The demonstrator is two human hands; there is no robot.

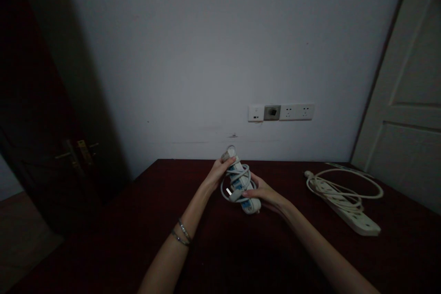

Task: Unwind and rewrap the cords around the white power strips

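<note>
A: The fingers (223, 161) of the left hand (217, 172): closed or loose?

B: Closed. They curl round the far end of the white power strip (245, 202). The right hand (266, 191) grips the near end from the right side, thumb lying along the top and the other fingers tucked beneath.

A: So neither hand has to reach for it?

B: No, both are on it, one at each end. It seems to be held just clear of the desk (138, 220), about midway between the left and right edges and towards the far edge.

A: Which way does it run?

B: Its long axis slants from far-left to near-right. The far end tilts up towards the wall, and the near end dips towards the person.

A: And the lead?

B: The cord (225, 189) is looped several times round the middle of the body, between the two hands. Its plug (231, 193) rests against those loops on the left side, a pin catching the light.

A: Anything close by?

B: A second strip (347, 216) lies flat near the right edge of the desk, its own lead (372, 183) in a loose loop on top of it. It is well apart from both hands, and the right hand is the nearer one.
</note>
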